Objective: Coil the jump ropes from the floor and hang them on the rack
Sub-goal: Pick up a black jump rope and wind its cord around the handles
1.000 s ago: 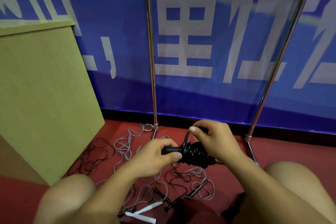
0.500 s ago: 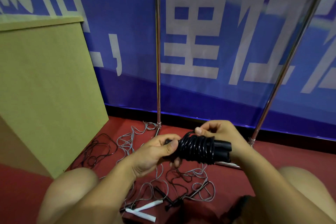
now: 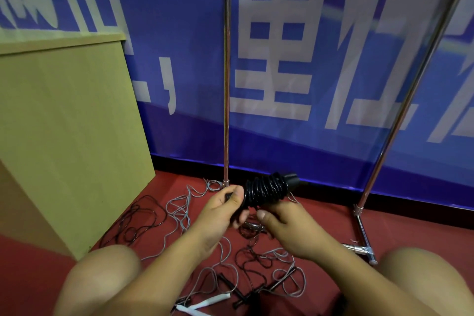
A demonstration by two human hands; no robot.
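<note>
Red floor [image 3: 410, 215] below, my left hand [image 3: 220, 210] grips the coiled rope [image 3: 266, 190], its length pointing toward two o'clock, while my right hand [image 3: 289, 226] curls loosely underneath, rack [image 3: 226, 84] at twelve.

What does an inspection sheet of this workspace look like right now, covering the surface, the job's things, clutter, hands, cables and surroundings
Surface: red floor, strewn with loose ropes.
Job's things: black jump rope, cord wound round its handles, held above the floor; metal rack stands behind it, and what hangs on its top bar is too blurred to tell.
Clutter: grey ropes and black ropes lie tangled on the floor; white handles lie near the knees.
Hands: left hand grips one end of the wound rope; right hand holds it from below.
Cables: nothing seen apart from the ropes.
Surroundings: blue banner behind the rack; wooden cabinet at the left.
</note>
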